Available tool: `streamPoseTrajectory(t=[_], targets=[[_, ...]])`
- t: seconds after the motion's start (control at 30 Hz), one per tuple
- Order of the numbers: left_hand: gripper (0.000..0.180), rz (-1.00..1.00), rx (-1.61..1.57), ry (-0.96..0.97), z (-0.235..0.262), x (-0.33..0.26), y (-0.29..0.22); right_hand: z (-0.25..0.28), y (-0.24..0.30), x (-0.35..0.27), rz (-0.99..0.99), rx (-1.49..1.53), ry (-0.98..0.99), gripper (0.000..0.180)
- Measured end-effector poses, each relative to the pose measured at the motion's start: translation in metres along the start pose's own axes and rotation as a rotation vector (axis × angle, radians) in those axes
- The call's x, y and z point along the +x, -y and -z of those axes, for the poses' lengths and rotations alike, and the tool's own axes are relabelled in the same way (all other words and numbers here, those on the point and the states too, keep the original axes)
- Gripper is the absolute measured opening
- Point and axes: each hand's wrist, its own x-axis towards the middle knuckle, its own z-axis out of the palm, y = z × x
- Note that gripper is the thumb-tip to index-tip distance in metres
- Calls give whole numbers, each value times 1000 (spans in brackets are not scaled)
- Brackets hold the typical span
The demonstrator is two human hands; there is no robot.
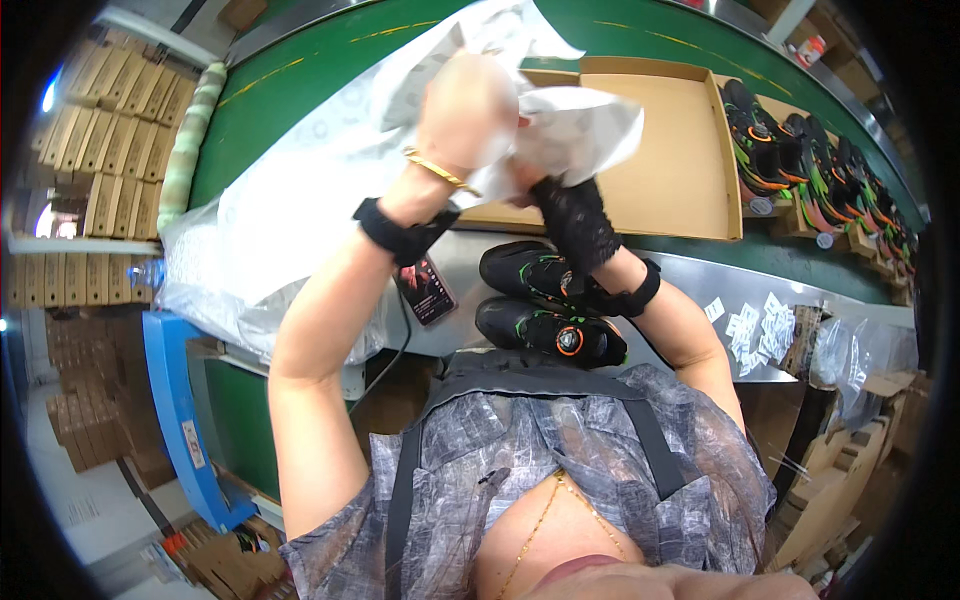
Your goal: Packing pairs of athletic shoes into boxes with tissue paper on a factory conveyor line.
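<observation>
White printed tissue paper (585, 125) is bunched up in front of me. My left hand (465, 115), smeared by motion, is closed on it. Close beside it, my right hand (525, 175) also grips the paper; its fingers are partly hidden. Under and behind the paper lies an open brown cardboard shoe box (660, 150). Between my arms and the box, two black shoes with green and orange trim, a farther shoe (520, 272) and a nearer shoe (545, 333), rest on the metal ledge. More white tissue sheets (270, 220) spread out to the left.
A phone (428, 290) lies on the ledge left of the shoes. White labels (765, 330) are scattered at the right. Several similar shoes (800, 160) line the green conveyor belt (300, 75). Stacked boxes (125, 85) fill the left side, past a blue frame (185, 420).
</observation>
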Motion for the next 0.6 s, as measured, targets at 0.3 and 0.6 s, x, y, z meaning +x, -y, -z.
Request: streamPoseTrajectory(t=[0.3, 0.6], targets=[[53, -159, 1448, 54, 48, 6, 112, 205, -5, 4, 287, -61, -1035, 21], [104, 659, 1181, -275, 218, 1, 203, 314, -22, -59, 322, -292, -1490, 32]])
